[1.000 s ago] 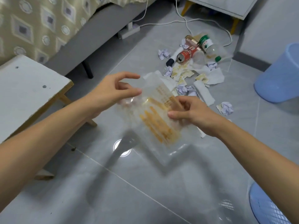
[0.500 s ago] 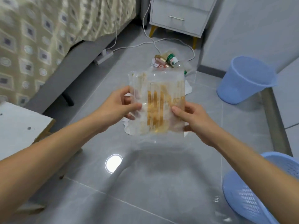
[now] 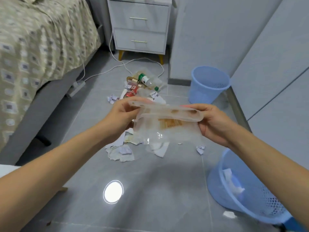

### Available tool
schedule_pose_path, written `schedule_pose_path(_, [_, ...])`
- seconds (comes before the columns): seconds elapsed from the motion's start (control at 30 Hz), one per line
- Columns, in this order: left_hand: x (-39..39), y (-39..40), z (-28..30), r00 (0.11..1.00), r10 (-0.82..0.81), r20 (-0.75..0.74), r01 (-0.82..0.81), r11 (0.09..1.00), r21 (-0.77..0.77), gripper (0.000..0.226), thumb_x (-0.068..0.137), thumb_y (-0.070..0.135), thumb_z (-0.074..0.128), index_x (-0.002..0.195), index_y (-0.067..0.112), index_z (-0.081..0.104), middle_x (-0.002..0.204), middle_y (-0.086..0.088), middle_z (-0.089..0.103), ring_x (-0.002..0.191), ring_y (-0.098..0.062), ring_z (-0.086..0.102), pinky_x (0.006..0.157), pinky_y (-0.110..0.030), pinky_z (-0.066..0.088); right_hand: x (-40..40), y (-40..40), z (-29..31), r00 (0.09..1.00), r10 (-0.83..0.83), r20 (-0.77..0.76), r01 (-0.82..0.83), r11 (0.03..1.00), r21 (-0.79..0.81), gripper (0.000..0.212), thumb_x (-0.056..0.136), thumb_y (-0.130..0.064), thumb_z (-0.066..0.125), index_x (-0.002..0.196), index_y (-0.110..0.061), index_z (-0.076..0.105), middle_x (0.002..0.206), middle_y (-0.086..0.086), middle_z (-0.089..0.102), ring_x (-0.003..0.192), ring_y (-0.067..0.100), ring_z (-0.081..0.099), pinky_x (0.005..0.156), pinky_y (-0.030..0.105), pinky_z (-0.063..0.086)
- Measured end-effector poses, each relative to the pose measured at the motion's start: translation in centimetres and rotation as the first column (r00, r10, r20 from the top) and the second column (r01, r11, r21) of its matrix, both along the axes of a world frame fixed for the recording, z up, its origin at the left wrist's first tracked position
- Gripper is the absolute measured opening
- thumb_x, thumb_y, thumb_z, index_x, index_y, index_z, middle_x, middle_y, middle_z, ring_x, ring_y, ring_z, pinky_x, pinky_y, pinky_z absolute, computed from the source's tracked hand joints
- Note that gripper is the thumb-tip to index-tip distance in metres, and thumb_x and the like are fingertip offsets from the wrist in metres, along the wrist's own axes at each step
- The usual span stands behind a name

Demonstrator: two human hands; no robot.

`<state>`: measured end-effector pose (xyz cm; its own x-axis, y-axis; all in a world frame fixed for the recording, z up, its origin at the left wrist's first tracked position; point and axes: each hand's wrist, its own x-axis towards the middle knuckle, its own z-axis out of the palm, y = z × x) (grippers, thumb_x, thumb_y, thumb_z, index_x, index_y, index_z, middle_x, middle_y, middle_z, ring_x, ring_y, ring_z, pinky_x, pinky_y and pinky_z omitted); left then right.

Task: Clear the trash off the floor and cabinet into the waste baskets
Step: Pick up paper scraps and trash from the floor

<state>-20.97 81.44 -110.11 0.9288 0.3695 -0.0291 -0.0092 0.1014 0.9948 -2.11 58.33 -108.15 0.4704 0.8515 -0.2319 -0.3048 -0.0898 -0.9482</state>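
I hold a clear plastic bag (image 3: 167, 129) with orange print in front of me, its top folded over toward me. My left hand (image 3: 121, 117) pinches its left edge and my right hand (image 3: 212, 123) grips its right edge. Beyond it on the grey floor lies a trash pile: a clear bottle with a green label (image 3: 147, 80), a red can (image 3: 131, 91), crumpled paper balls (image 3: 112, 98) and torn paper sheets (image 3: 120, 152). One blue waste basket (image 3: 208, 84) stands by the wall, another blue waste basket (image 3: 247, 188) sits near my right forearm with paper inside.
A bed with a patterned cover (image 3: 38, 47) runs along the left. A white two-drawer cabinet (image 3: 139, 26) stands at the back, with a white cable (image 3: 117, 64) and a power strip (image 3: 76, 87) on the floor. A small paper scrap (image 3: 229, 214) lies beside the near basket.
The bag went from a flat upright spread to folded over at the top, held higher. The view has lifted, showing the cabinet and both baskets more fully.
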Motion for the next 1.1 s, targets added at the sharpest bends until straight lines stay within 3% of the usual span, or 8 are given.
schedule_pose_path(0.07, [2.1,-1.5,0.1,1.0,-0.014,-0.004,0.014,0.999,-0.037,0.024,0.094,0.005,0.065,0.106,0.02,0.079,0.107,-0.011,0.077,0.087,-0.021,0.074,0.066,-0.032,0.061,1.1,-2.1,0.2,0.999,-0.026,-0.044,0.026,1.0,0.009,0.043,0.083,0.001,0.048,0.118,0.0,0.073,0.132,0.028,0.063,0.132,0.049,0.05,0.112,0.061,0.038])
schedule_pose_path(0.17, [5.0,-3.8,0.3,0.998,-0.055,0.01,0.055,0.996,-0.068,0.025,0.087,0.001,0.063,0.091,0.017,0.082,0.102,-0.009,0.078,0.086,-0.023,0.075,0.067,-0.03,0.062,2.8,-5.4,0.5,0.995,-0.052,-0.083,0.051,0.999,-0.007,0.046,0.079,-0.019,0.051,0.112,0.002,0.075,0.128,0.027,0.066,0.128,0.047,0.056,0.11,0.056,0.044])
schedule_pose_path(0.3, [7.8,-6.1,0.0,0.985,-0.169,-0.023,0.162,0.972,-0.168,0.042,0.084,0.016,0.042,0.096,0.007,0.082,0.112,-0.02,0.072,0.101,-0.037,0.066,0.085,-0.044,0.054,4.6,-8.9,0.6,0.99,-0.051,0.134,0.068,0.989,-0.128,0.051,0.081,-0.05,0.076,0.114,-0.01,0.077,0.116,0.013,0.074,0.101,0.024,0.072,0.078,0.036,0.06])
schedule_pose_path(0.4, [10.1,-8.1,0.1,0.967,-0.241,-0.086,0.233,0.968,-0.09,0.032,0.097,0.033,0.057,0.107,0.011,0.079,0.117,-0.018,0.072,0.105,-0.04,0.066,0.092,-0.049,0.053,5.7,-11.4,-0.1,0.957,-0.116,0.265,0.16,0.976,-0.151,0.041,0.074,-0.023,0.087,0.113,-0.017,0.076,0.11,0.007,0.075,0.1,0.022,0.073,0.076,0.03,0.059])
schedule_pose_path(0.5, [12.3,-11.7,-0.2,0.958,-0.271,-0.097,0.279,0.957,0.081,0.028,0.086,0.014,0.081,0.113,0.019,0.075,0.106,-0.006,0.076,0.091,-0.025,0.074,0.078,-0.04,0.063,6.3,-14.6,-1.0,0.932,-0.25,0.261,0.286,0.952,-0.111,0.039,0.074,-0.004,0.086,0.111,-0.013,0.074,0.108,0.009,0.075,0.098,0.025,0.074,0.077,0.033,0.06])
schedule_pose_path(0.73, [16.7,-22.4,-3.0,0.961,-0.221,-0.168,0.262,0.922,0.285,0.031,0.08,-0.003,0.081,0.099,0.021,0.078,0.087,-0.011,0.074,0.063,-0.021,0.069,0.06,-0.032,0.06,5.7,-23.4,-4.5,0.744,-0.451,0.492,0.598,0.779,-0.19,0.021,0.076,0.006,0.083,0.094,-0.005,0.076,0.107,0.007,0.075,0.094,0.023,0.073,0.085,0.037,0.061])
schedule_pose_path(0.9, [18.1,-27.2,-7.2,0.865,-0.329,-0.38,0.502,0.582,0.639,0.031,0.073,0.009,0.085,0.094,0.025,0.066,0.105,-0.004,0.056,0.083,-0.019,0.06,0.071,-0.027,0.05,4.6,-27.8,-8.1,0.742,-0.052,0.669,0.509,0.693,-0.511,0.021,0.071,-0.007,0.084,0.079,-0.018,0.068,0.093,-0.01,0.065,0.077,0.01,0.061,0.074,0.028,0.052])
schedule_pose_path(1.1, [19.6,-29.9,-9.9,0.744,-0.348,-0.571,0.643,0.136,0.754,0.036,0.074,0.019,0.079,0.095,0.028,0.051,0.109,0.001,0.046,0.089,-0.025,0.056,0.073,-0.036,0.047,4.4,-28.5,-12.4,0.736,0.202,0.646,0.458,0.555,-0.694,0.023,0.067,-0.019,0.079,0.074,-0.018,0.058,0.088,-0.001,0.063,0.083,0.02,0.061,0.075,0.035,0.053])
